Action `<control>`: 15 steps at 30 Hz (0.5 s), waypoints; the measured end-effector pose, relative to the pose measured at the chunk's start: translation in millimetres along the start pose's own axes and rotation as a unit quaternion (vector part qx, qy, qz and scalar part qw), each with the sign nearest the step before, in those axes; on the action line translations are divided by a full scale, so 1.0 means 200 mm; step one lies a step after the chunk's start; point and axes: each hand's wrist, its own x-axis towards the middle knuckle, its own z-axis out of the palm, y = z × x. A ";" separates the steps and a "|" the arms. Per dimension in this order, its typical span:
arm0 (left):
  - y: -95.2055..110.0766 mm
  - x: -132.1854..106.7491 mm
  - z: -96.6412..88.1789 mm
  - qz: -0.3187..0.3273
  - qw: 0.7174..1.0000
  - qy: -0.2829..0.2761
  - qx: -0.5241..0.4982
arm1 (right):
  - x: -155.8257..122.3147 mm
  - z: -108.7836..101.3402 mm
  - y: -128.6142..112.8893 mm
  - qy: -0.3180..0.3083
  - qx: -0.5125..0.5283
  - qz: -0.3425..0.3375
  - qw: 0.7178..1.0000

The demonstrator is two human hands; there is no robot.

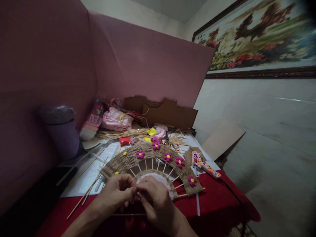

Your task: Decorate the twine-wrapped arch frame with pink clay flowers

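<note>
A half-round fan (pixel 150 156) woven of brown twine on thin wooden spokes lies on the table in front of me, dotted with magenta flowers (pixel 168 156) with yellow centres. My left hand (pixel 118 192) and my right hand (pixel 155 199) meet at the fan's near middle, fingers pinched together over its pale centre piece (pixel 160 179). What the fingertips pinch is too small to make out. A decorated glue gun (pixel 204 166) lies just right of the fan.
Loose wooden sticks (pixel 85 194) lie on white paper and a red cloth (pixel 217 204). At the back stand cardboard pieces (pixel 170 113), a pink bundle (pixel 116 120), a stick bundle and a purple container (pixel 63 131). Pink boards wall the left and back.
</note>
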 end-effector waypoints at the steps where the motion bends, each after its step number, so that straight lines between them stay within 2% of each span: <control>1: 0.00 0.00 0.00 0.014 1.000 0.001 -0.007 | 0.00 0.00 0.00 0.007 0.002 0.007 1.000; 5: 0.00 -0.03 -0.03 0.077 0.991 0.018 -0.105 | 0.00 0.00 0.00 0.071 -0.018 0.051 0.996; 8: 0.00 -0.03 -0.05 0.082 0.979 0.047 -0.179 | -0.01 -0.01 0.01 0.110 -0.031 0.090 0.989; 15: -0.02 -0.02 -0.03 0.099 0.976 0.010 -0.194 | 0.01 -0.02 0.00 0.071 -0.019 0.048 0.996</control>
